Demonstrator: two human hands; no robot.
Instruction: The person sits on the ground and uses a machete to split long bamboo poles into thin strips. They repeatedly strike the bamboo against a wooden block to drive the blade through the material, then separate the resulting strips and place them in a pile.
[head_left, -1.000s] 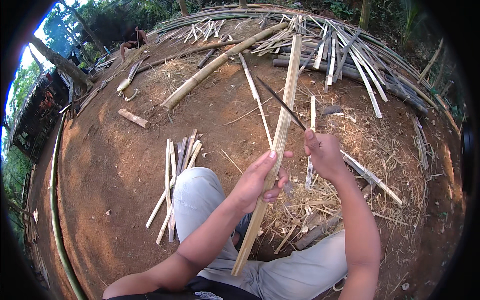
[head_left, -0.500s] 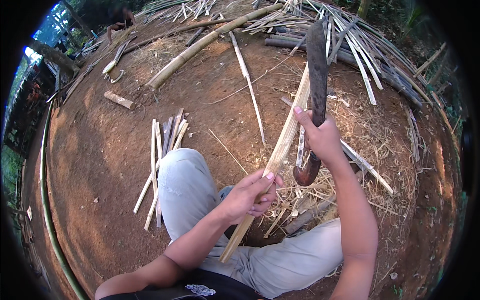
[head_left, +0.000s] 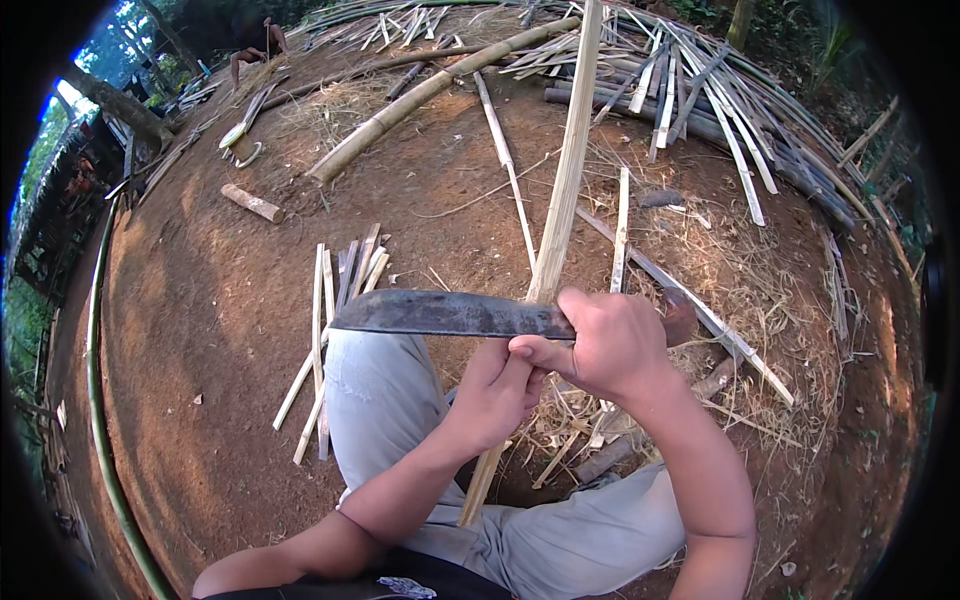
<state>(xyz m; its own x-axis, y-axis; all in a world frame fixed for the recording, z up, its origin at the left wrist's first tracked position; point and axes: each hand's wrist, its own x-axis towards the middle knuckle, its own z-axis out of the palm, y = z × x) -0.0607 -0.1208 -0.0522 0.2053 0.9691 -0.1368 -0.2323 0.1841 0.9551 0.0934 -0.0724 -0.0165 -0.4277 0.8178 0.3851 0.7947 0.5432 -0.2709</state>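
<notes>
This is an outdoor bamboo-working yard: bare reddish earth (head_left: 250, 320) surrounds the left hand (head_left: 495, 395), and pale shavings (head_left: 770, 315) litter the ground right of the right hand (head_left: 615, 345). Well ahead of both hands lie a heap of split strips (head_left: 667, 105) and a jointed bamboo pole (head_left: 430, 103); a leaning tree trunk (head_left: 120, 108) stands far ahead and left.

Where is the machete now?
In the head view, the machete is near the centre, in the right hand, crossing the bamboo strip just above the left hand.
</notes>
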